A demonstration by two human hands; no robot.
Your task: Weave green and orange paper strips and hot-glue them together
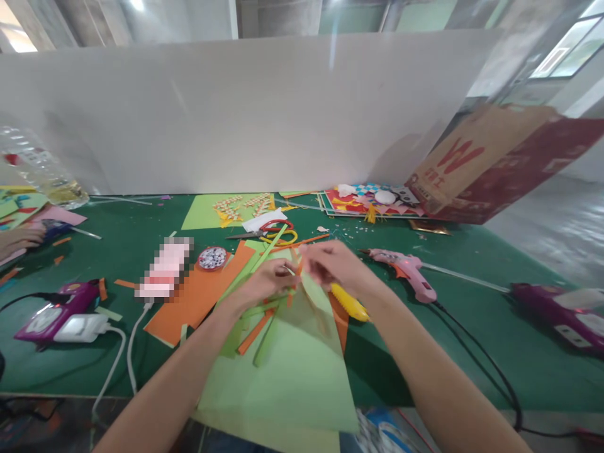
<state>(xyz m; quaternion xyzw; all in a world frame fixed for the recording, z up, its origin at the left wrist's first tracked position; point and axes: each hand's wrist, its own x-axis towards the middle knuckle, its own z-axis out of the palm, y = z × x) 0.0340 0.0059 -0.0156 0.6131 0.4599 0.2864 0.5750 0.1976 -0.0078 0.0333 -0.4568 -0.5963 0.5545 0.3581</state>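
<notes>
Bright daylight at the upper-right window (569, 53), glare streaks on the white panel (259, 126), right hand (333, 263) slightly blurred, edges stretched

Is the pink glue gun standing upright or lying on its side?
On its side: the pink glue gun lies with barrel and handle along the green table.

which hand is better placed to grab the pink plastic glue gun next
Likely the right hand: the pink plastic glue gun lies nearer it on the green table. The left hand would have to cross past the right. The gun's nozzle faces the hands, so the grip is farther away.
</notes>
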